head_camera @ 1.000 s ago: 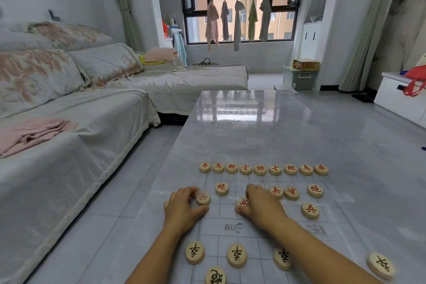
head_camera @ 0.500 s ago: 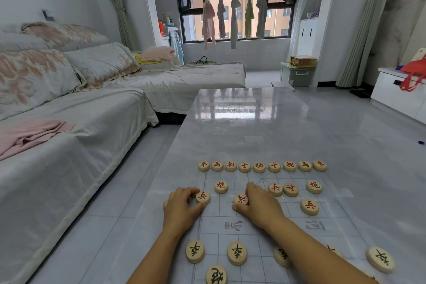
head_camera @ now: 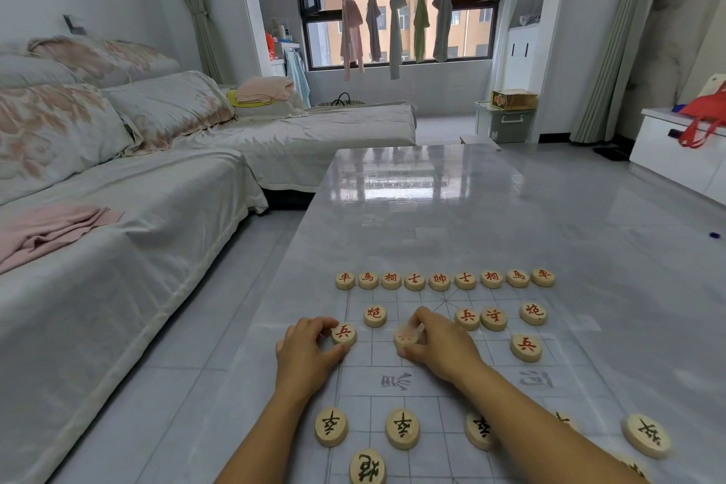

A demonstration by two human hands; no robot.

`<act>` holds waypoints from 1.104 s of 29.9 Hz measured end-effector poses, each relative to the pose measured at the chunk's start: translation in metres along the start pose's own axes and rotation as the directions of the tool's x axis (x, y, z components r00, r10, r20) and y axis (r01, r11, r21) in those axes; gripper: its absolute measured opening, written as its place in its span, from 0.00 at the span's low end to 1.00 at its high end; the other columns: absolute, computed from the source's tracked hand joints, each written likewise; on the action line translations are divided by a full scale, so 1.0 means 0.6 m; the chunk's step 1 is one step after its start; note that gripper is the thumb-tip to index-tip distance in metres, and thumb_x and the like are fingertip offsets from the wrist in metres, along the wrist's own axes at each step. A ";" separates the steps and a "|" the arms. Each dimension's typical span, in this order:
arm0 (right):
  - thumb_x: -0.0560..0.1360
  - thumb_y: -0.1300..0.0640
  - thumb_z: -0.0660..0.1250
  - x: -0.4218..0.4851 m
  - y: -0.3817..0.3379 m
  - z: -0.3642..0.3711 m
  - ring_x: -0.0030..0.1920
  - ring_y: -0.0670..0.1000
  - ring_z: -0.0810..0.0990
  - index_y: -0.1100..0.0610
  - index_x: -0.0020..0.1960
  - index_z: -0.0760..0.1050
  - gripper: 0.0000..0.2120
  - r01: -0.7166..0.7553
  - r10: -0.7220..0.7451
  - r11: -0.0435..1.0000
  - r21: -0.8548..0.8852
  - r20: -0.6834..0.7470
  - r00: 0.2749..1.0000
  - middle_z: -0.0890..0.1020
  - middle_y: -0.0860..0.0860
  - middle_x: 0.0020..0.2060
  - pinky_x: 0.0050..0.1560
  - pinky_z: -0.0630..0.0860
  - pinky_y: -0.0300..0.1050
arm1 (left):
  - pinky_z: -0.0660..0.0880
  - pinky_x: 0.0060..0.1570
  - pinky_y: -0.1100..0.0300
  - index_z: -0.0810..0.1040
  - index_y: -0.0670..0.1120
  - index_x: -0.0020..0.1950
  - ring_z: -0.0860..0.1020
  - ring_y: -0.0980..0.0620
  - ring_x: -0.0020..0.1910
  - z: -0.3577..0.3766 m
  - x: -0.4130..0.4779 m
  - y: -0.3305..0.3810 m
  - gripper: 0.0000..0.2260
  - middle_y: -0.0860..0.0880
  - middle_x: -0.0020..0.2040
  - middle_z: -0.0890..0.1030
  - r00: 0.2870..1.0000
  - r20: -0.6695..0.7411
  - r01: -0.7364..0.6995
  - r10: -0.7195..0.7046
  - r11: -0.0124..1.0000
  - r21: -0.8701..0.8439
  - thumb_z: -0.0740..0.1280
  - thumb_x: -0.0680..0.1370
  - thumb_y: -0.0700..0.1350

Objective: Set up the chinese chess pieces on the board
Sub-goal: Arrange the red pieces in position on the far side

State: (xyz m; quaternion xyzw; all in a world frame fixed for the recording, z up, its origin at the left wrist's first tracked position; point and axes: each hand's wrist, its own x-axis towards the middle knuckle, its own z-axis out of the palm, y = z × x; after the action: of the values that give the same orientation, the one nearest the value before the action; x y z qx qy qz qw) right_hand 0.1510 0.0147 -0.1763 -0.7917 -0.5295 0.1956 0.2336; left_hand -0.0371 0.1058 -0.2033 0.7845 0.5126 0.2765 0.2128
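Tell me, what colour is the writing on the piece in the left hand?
Red, on the pale wooden piece the left hand pinches; head view.

Single view, head-worn and wide-angle. It looks forward and down from the near end of the tabletop (head_camera: 432,208), facing along its length toward the window (head_camera: 396,0) in the far wall. The board (head_camera: 432,381) lies close beneath the lens, its nearest rows cut by the bottom edge. A sofa (head_camera: 118,228) fills the left side; a white cabinet (head_camera: 675,161) marks the right edge.

A home living room: covered sofa (head_camera: 118,208), glossy table (head_camera: 432,208), laundry (head_camera: 393,24) hanging at window.
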 end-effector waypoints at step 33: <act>0.75 0.48 0.63 0.014 0.097 -0.106 0.63 0.52 0.66 0.51 0.63 0.72 0.18 0.031 -0.059 0.895 -0.445 -0.048 0.997 0.72 0.50 0.61 0.61 0.63 0.48 | 0.63 0.51 0.59 0.73 0.52 0.61 0.69 0.56 0.51 -0.001 -0.002 0.007 0.20 0.55 0.48 0.74 0.999 -0.024 0.020 -0.022 0.998 -0.060 0.71 0.71 0.53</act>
State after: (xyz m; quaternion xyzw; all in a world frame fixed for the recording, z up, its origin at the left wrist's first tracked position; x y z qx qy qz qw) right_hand 0.2333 -0.0069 -0.1585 -0.8172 -0.5710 0.0403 0.0670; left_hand -0.0349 0.1030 -0.2006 0.7690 0.5148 0.2990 0.2328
